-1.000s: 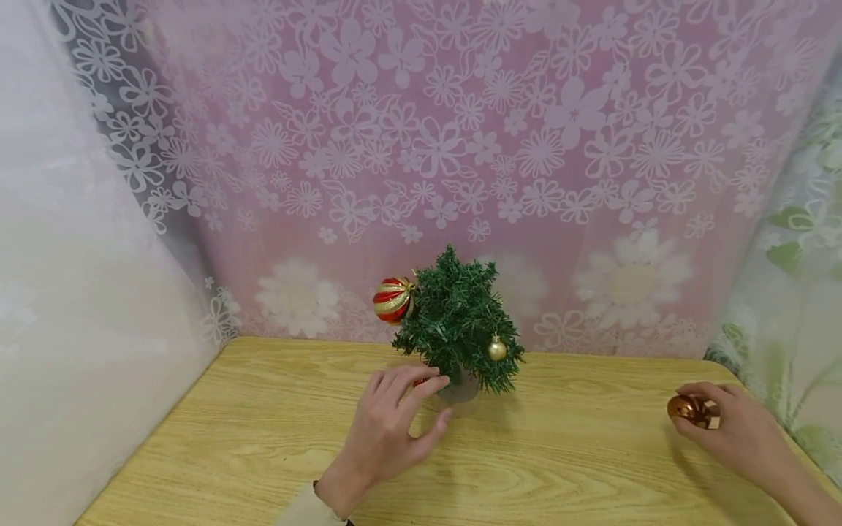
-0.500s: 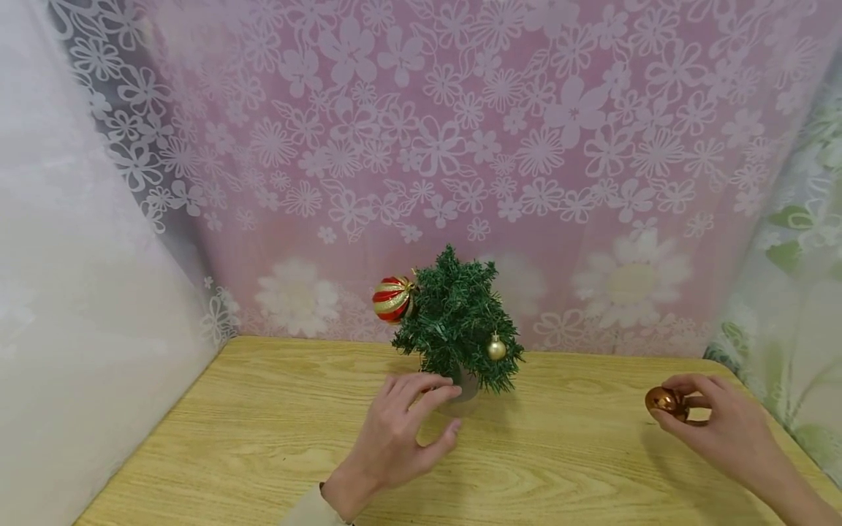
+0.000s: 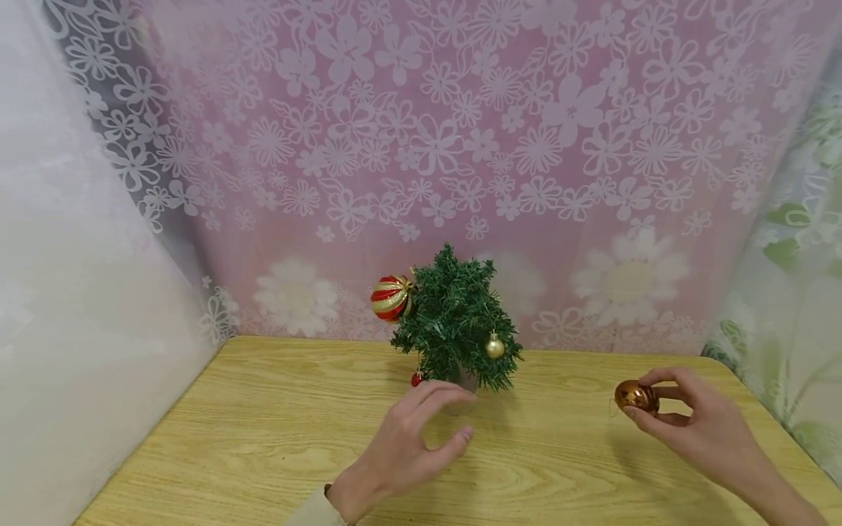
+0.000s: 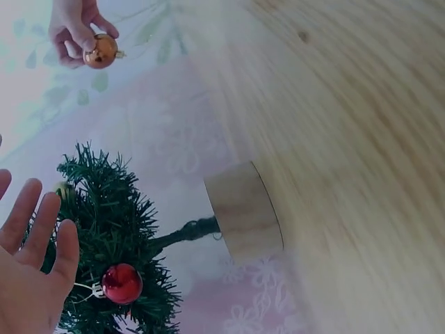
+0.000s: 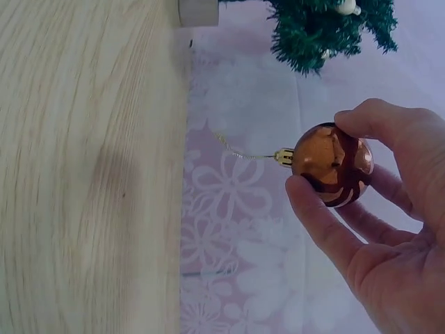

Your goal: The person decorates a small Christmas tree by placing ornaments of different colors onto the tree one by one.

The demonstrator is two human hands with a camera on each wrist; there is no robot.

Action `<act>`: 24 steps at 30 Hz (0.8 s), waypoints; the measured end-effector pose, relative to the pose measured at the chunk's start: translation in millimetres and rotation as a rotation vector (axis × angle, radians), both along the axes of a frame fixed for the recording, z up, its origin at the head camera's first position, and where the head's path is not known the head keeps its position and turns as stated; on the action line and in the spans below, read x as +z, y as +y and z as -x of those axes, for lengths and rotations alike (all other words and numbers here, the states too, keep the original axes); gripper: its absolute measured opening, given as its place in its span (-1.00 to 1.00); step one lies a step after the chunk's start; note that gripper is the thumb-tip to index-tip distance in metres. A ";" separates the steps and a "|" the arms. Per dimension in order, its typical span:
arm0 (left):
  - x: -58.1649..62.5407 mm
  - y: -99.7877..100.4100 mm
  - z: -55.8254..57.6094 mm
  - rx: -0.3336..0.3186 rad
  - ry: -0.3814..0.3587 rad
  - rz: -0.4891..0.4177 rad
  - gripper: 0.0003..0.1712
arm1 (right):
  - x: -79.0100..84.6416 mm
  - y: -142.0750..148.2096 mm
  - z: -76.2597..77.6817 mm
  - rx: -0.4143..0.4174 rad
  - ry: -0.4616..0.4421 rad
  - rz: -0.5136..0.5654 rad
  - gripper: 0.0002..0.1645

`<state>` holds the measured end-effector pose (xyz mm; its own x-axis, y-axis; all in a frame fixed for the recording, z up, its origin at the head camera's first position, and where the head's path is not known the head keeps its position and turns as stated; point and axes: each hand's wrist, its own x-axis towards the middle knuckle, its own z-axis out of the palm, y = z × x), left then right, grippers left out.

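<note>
Between thumb and fingers, my right hand point(image 3: 707, 420) holds a shiny copper-coloured bauble point(image 5: 327, 163) above the table's right side. A gold cap and a thin gold cord point(image 5: 240, 154) hang from the bauble. In front of the small green Christmas tree point(image 3: 454, 314) is my left hand point(image 3: 404, 442), fingers spread and nothing between them. The tree bears a red-and-gold striped bauble point(image 3: 392, 298) at the left and a small gold bauble point(image 3: 495, 346) at the right. Low on it hangs a red bauble point(image 4: 122, 283), close to the left hand. That hand partly covers the tree's base point(image 4: 245, 212) in the head view.
The tree stands on a light wood-grain table point(image 3: 263, 424), near its back edge. Behind it hangs a pink curtain point(image 3: 421, 146) with white flowers. A whitish sheet point(image 3: 112, 307) closes the left side, and a leaf-patterned one point(image 3: 802, 292) the right.
My right hand has carried the copper bauble leftward, towards the tree. The left hand has shifted slightly right and down, and the low red bauble shows more clearly beside it.
</note>
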<state>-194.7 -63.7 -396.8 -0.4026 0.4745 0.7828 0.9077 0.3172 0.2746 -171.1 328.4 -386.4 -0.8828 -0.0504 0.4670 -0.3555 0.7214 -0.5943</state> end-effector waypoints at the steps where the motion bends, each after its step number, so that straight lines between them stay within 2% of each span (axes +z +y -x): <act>1: -0.4 0.3 -1.1 -0.013 -0.034 0.000 -0.62 | 0.7 -2.1 -0.6 0.008 0.000 0.003 -0.52; 7: -1.8 2.4 -6.6 -0.064 -0.250 -0.007 -0.63 | 2.9 -13.9 -4.0 0.065 0.023 0.028 -0.51; 17: 1.7 6.4 -11.8 -0.190 -0.742 -0.030 -0.68 | 5.4 -33.3 -9.8 0.122 0.042 0.034 -0.45; 21: 2.6 8.3 -12.6 -0.232 -0.863 -0.032 -0.72 | 5.2 -41.0 -12.5 0.153 0.033 0.045 -0.48; 24: 1.6 9.1 -12.0 -0.260 -0.928 -0.016 -0.72 | 4.6 -46.6 -14.2 0.186 0.026 0.053 -0.52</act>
<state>-182.7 -54.5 -395.2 -0.7483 0.6282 0.2129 0.3684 0.1266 0.9210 -156.9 281.9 -381.8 -0.8482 -0.1866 0.4957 -0.4957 0.6096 -0.6186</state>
